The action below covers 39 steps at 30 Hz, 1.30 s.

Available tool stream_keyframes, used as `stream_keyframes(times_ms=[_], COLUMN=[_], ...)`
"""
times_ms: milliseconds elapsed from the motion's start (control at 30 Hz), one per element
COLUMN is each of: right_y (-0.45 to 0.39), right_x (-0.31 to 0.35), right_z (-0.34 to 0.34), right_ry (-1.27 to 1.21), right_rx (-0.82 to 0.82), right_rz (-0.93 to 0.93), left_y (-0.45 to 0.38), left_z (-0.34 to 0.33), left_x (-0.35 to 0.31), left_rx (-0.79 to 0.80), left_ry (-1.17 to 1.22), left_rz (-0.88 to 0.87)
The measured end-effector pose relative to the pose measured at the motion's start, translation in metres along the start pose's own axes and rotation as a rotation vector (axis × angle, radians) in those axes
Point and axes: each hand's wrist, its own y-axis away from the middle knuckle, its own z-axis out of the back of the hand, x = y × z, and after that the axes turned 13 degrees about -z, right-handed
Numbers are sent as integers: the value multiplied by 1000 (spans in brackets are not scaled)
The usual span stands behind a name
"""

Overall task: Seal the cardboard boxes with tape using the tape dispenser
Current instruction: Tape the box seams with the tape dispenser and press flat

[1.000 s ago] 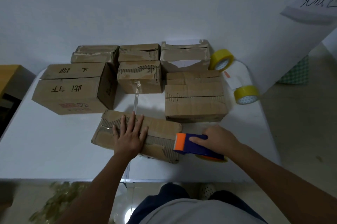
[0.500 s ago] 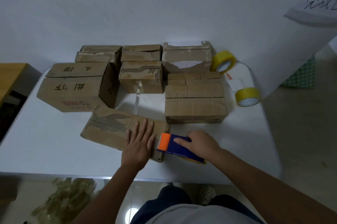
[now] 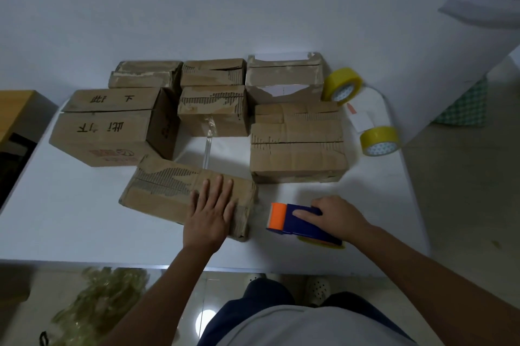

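Dim, bluish indoor light; soft shadows fall beside the worn brown cardboard boxes (image 3: pixel 298 145). A glare spot shines on the glossy floor (image 3: pixel 206 320) below the wrists; wide-angle edges bend.

blue-and-orange tape dispenser (image 3: pixel 298 221), brown boxes (image 3: pixel 295 145)

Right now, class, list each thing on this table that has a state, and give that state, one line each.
Left hand: flat, fingers straight, pressing on the near box.
Right hand: curled round the tape dispenser.
Tape dispenser: held, apart from the near box, beside it.
Near box: flaps closed, lying at a slant.
Large lettered box: flaps down, seam visible.
Back right box: top torn open.
Two yellow tape rolls: idle, on edge.
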Motion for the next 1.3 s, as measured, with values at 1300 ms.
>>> stream_keyframes(times_ms=[1300], right_y=[-12], right_x=[33], right_z=[5], right_ry=[309], right_rx=[-83], right_rz=[-243], left_y=[-5], left_z=[-28], left_x=[-32], left_rx=[-44], left_ry=[-11], left_rz=[-201])
